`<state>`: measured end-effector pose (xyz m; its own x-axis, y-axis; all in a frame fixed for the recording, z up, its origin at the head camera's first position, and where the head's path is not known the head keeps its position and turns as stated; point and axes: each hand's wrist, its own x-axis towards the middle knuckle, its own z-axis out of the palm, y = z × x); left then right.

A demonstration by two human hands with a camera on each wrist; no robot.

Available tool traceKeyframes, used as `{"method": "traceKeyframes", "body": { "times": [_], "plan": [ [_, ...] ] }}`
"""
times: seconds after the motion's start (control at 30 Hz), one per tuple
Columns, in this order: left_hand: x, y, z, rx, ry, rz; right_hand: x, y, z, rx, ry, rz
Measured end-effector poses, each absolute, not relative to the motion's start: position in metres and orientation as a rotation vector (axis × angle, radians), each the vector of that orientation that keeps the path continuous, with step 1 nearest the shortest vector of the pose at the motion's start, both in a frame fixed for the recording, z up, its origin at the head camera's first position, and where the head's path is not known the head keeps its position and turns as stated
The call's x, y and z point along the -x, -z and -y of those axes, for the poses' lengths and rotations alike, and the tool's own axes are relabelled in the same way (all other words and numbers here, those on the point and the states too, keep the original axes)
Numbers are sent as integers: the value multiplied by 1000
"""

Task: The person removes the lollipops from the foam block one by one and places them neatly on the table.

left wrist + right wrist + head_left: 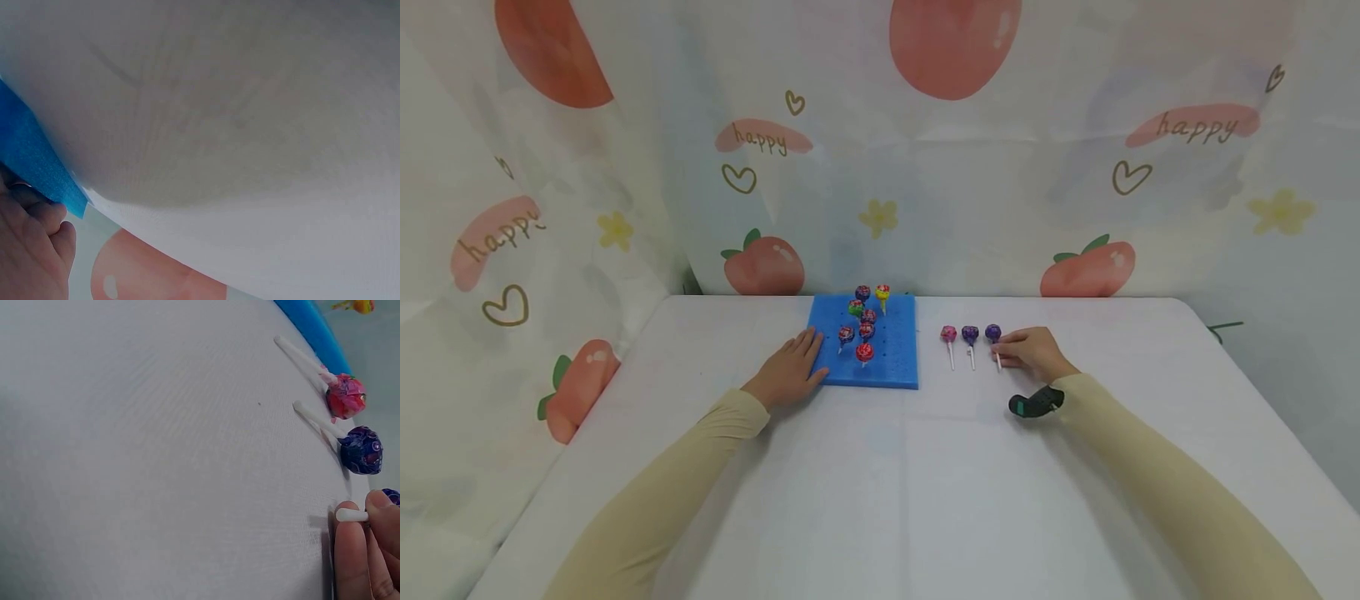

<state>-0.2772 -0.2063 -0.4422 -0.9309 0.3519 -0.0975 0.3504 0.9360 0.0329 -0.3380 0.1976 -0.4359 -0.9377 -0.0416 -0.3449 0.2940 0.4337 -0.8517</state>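
On the white table lies a blue board (897, 367) with several wrapped lollipops standing in it, one of them red (865, 352) near the front and one yellow (883, 293) at the back. My left hand (787, 369) rests on the board's left edge, fingers fairly straight. My right hand (1034, 351) pinches the white stick of a purple lollipop (993, 332) between thumb and fingers; the right wrist view shows the stick's end (351, 515) poking out. To its left lie another purple lollipop (970, 335) and a pink lollipop (949, 333), sticks toward me.
A printed curtain (970, 208) hangs right behind the table's back edge, and another stretch of it runs along the left. The white tabletop (880, 500) extends toward me between the forearms. A black strap-like device (1036, 403) sits at the right wrist.
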Motion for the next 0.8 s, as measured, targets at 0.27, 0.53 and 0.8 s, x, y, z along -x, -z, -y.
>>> {"method": "traceKeyframes", "body": {
  "times": [0.27,0.53,0.8],
  "plan": [
    [277,441,206,-524,-14,-2975,341,433,-197,-242,1510,-2362],
    [278,442,205,-526,-16,-2983,342,431,-195,-280,1458,-2384],
    [278,442,205,-517,-21,-2977,341,431,-193,-303,1382,-2429]
  ]
}}
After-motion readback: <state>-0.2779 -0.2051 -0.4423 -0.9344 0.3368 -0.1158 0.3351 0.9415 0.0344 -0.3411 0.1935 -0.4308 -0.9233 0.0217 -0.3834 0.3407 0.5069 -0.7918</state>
